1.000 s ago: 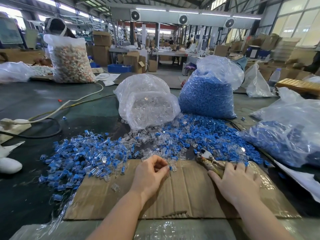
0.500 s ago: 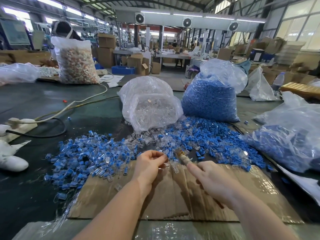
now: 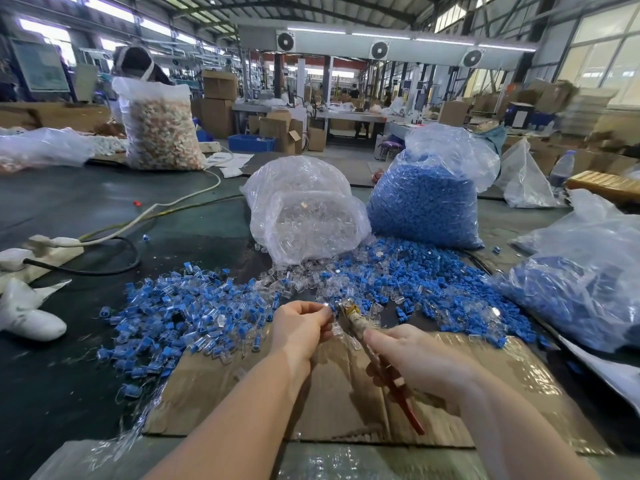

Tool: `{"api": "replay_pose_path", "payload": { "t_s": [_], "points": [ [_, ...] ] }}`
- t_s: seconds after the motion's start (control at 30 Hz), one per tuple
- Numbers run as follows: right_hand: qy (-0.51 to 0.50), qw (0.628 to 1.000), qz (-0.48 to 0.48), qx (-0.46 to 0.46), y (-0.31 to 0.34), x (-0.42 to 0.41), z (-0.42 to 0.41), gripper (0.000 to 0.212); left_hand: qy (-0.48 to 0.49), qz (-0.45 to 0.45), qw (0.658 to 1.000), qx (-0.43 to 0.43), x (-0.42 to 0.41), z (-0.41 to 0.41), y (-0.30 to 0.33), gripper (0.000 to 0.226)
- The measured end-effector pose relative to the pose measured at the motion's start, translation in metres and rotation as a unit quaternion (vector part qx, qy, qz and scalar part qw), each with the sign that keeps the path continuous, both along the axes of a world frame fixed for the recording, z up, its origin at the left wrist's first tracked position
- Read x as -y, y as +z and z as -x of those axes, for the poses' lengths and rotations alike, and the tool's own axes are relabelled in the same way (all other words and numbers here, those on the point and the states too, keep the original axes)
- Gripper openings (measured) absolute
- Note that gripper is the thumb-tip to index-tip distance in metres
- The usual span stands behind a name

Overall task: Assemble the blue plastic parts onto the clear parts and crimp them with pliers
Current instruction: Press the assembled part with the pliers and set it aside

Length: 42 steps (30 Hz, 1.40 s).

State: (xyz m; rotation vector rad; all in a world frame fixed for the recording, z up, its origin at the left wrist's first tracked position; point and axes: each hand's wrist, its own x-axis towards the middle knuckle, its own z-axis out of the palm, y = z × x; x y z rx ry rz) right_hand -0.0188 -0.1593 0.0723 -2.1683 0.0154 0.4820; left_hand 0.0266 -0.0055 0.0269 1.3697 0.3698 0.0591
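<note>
- Right hand grips the pliers, now raised from the cardboard since a second ago.
- Left hand pinches a clear part at the pliers' tip, as before.

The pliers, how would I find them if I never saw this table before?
Start at the flat brown cardboard sheet nearest the camera. Above it the right hand grips the pliers, their nose pointing at the small part pinched by the left hand. They are the only long tool here, with red handles and a tape-wrapped neck.
</note>
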Motion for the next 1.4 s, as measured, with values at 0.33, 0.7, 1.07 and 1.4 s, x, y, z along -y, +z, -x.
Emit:
{"api": "replay_pose_path", "payload": {
  "t_s": [0.33,0.7,1.07,1.4],
  "points": [
    [0.023,0.999,-0.01,-0.037,-0.001,0.003,-0.004,0.024,0.001,-0.014,1.0,0.002,0.002,-0.002,0.003,0.008],
    [0.042,0.998,0.045,-0.033,0.005,0.006,-0.002,0.031,-0.005,0.036,0.999,-0.025,0.005,-0.001,0.007,0.008],
    [0.067,0.991,0.091,0.07,0.006,-0.005,0.006,0.02,0.002,0.071,0.997,-0.035,0.008,-0.001,0.007,0.01],
    [0.003,0.998,0.003,0.07,-0.01,0.01,0.003,0.015,0.04,-0.105,0.994,0.008,-0.007,0.0,0.0,0.005]
  ]
}}
